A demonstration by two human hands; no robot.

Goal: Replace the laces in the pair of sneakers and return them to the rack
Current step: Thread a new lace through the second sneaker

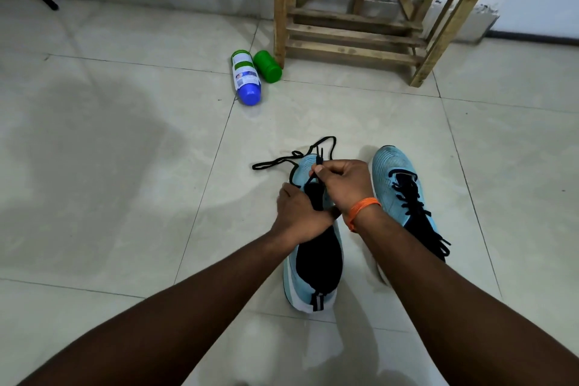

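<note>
**Lacing in progress: both hands on the one sneaker**

- I see the right hand (pixel 341 185) clenched, thumb and forefinger pinching the black lace (pixel 327 147) just above the toe-end eyelets. There's an orange band (pixel 363 207) on that wrist.
- Left hand (pixel 297 213) is just beside it, nearly touching, with fingers curled over the eyelet edge of the blue sneaker (pixel 316 263), gripping the upper. I can't tell if it also has lace under the fingers.
- The blue sneaker sits on the floor (pixel 125 166) directly under both hands, toe pointing away from me, black tongue and lining exposed.
- Loose lace runs out past the toe: one loop beyond the right hand, one end trailing on the tile to the left of the left hand.
- Second sneaker (pixel 394 169) is just right of the right hand, upright on the floor, its laces (pixel 410 197) crossed up the front.
- Wooden rack (pixel 354 28) is well beyond the hands, against the wall.
- White bottle with blue cap (pixel 246 75) and green container (pixel 267 66) lie by the rack's left leg.
</note>
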